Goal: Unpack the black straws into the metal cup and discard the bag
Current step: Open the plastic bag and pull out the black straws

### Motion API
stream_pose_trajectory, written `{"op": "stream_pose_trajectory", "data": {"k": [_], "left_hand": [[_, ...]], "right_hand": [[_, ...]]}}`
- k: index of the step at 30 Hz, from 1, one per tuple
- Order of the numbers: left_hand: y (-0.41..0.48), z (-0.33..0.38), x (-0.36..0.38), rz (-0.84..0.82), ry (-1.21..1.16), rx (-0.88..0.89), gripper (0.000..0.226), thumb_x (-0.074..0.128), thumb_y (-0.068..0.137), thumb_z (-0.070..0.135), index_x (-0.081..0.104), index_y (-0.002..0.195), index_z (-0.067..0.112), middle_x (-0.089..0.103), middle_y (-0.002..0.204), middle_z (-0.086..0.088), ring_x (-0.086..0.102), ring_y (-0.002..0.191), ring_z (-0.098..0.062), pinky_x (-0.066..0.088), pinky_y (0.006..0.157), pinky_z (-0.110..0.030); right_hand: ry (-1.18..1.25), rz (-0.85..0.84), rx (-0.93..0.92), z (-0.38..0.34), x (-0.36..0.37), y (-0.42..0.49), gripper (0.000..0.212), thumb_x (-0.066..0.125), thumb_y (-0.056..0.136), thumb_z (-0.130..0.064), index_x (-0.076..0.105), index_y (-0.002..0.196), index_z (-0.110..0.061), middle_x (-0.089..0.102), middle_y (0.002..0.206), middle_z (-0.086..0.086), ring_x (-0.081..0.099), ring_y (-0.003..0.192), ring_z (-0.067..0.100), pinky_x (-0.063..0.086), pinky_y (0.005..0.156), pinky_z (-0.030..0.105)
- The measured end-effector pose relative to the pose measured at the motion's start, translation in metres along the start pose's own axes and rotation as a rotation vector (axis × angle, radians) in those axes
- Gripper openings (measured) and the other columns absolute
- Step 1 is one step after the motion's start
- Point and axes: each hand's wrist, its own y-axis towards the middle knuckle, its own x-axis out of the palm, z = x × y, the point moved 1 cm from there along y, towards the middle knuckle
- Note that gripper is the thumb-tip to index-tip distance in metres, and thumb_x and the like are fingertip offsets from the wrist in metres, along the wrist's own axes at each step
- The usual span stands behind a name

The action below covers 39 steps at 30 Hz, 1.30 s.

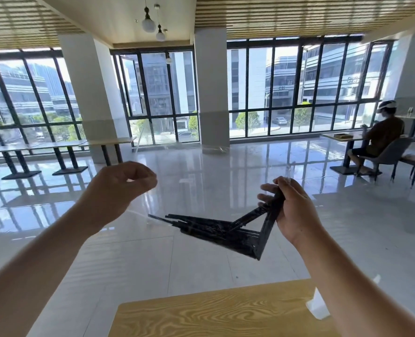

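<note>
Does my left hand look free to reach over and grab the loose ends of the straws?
Probably yes. The left hand is pinched closed just up and left of the straws, which the right hand grips; only clear bag film seems to lie between.

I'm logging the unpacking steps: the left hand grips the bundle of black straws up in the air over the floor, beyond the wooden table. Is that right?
Not quite: in the head view the right hand grips the bundle of black straws, not the left. The left hand is closed beside it, apparently pinching clear film. The rest holds: they hang over the floor beyond the wooden table.
</note>
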Motion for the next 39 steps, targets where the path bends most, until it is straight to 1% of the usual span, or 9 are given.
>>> {"op": "stream_pose_trajectory", "data": {"k": [4, 10, 14, 18, 24, 27, 29, 33, 39], "left_hand": [[0.005, -0.003, -0.014, -0.405, -0.758, -0.326, 0.03, 0.079, 0.075, 0.036, 0.075, 0.077, 0.006, 0.076, 0.104, -0.03, 0.076, 0.082, -0.04, 0.062, 0.088, -0.053], [0.023, 0.008, 0.013, -0.915, -0.065, -0.428, 0.033, 0.067, 0.095, 0.036, 0.071, 0.128, 0.03, 0.076, 0.104, -0.019, 0.059, 0.058, -0.018, 0.056, 0.056, -0.032], [0.033, 0.034, 0.049, -1.28, -0.035, -0.376, 0.039, 0.056, 0.106, 0.014, 0.054, 0.141, -0.003, 0.075, 0.098, -0.016, 0.07, 0.081, -0.02, 0.056, 0.067, -0.028], [0.041, 0.05, 0.085, -1.097, -0.065, -0.473, 0.045, 0.047, 0.099, -0.011, 0.048, 0.143, -0.002, 0.072, 0.099, -0.014, 0.073, 0.073, -0.026, 0.056, 0.078, -0.04], [0.035, 0.058, 0.135, -0.954, -0.047, -0.785, 0.029, 0.04, 0.109, 0.021, 0.052, 0.134, 0.012, 0.072, 0.109, -0.018, 0.065, 0.098, -0.047, 0.051, 0.054, -0.032], [0.034, 0.059, 0.144, -0.854, 0.206, -0.466, 0.037, 0.06, 0.103, 0.04, 0.068, 0.126, 0.012, 0.077, 0.075, 0.01, 0.069, 0.071, -0.011, 0.046, 0.042, -0.013], [0.032, 0.063, 0.147, -0.807, 0.425, -0.217, 0.048, 0.065, 0.096, 0.053, 0.071, 0.127, 0.017, 0.079, 0.104, 0.008, 0.067, 0.082, -0.006, 0.045, 0.065, -0.012], [0.034, 0.064, 0.155, -0.9, 0.358, -0.263, 0.04, 0.058, 0.106, 0.018, 0.059, 0.14, -0.002, 0.064, 0.112, -0.032, 0.05, 0.046, -0.001, 0.035, 0.039, -0.005], [0.032, 0.046, 0.155, -0.853, 0.404, -0.159, 0.031, 0.058, 0.106, 0.024, 0.068, 0.119, -0.002, 0.061, 0.083, 0.001, 0.059, 0.052, 0.005, 0.045, 0.052, -0.008]], "right_hand": [[-0.003, -0.028, 0.005, -0.004, 0.004, 0.002, 0.022, 0.054, 0.111, -0.019, 0.065, 0.093, -0.013, 0.079, 0.088, 0.015, 0.075, 0.07, 0.032, 0.059, 0.069, 0.043], [-0.032, -0.108, 0.012, -0.006, 0.021, -0.002, 0.023, 0.054, 0.111, -0.021, 0.065, 0.092, -0.013, 0.077, 0.088, 0.016, 0.072, 0.067, 0.031, 0.06, 0.066, 0.04], [-0.037, -0.134, 0.023, -0.007, 0.033, -0.005, 0.022, 0.054, 0.111, -0.021, 0.065, 0.094, -0.012, 0.077, 0.089, 0.018, 0.073, 0.069, 0.032, 0.061, 0.066, 0.041], [-0.03, -0.126, 0.021, -0.009, 0.039, -0.006, 0.023, 0.053, 0.111, -0.022, 0.065, 0.095, -0.012, 0.076, 0.09, 0.019, 0.072, 0.069, 0.032, 0.059, 0.068, 0.041], [-0.047, -0.104, 0.012, -0.011, 0.043, -0.009, 0.021, 0.052, 0.112, -0.02, 0.065, 0.098, -0.011, 0.077, 0.087, 0.016, 0.072, 0.07, 0.031, 0.058, 0.071, 0.042], [-0.047, -0.095, 0.013, -0.011, 0.046, -0.011, 0.021, 0.051, 0.112, -0.019, 0.064, 0.1, -0.009, 0.077, 0.086, 0.016, 0.073, 0.072, 0.031, 0.058, 0.075, 0.045], [-0.054, -0.091, 0.013, -0.011, 0.048, -0.013, 0.02, 0.051, 0.112, -0.019, 0.064, 0.101, -0.008, 0.076, 0.087, 0.016, 0.072, 0.073, 0.031, 0.058, 0.075, 0.045], [-0.064, -0.083, 0.002, -0.011, 0.052, -0.015, 0.021, 0.051, 0.112, -0.018, 0.065, 0.102, -0.007, 0.077, 0.086, 0.015, 0.072, 0.072, 0.03, 0.058, 0.076, 0.046], [-0.128, -0.071, -0.016, -0.011, 0.047, -0.013, 0.026, 0.048, 0.114, -0.023, 0.065, 0.1, -0.009, 0.078, 0.084, 0.013, 0.073, 0.072, 0.03, 0.058, 0.072, 0.04]]}}
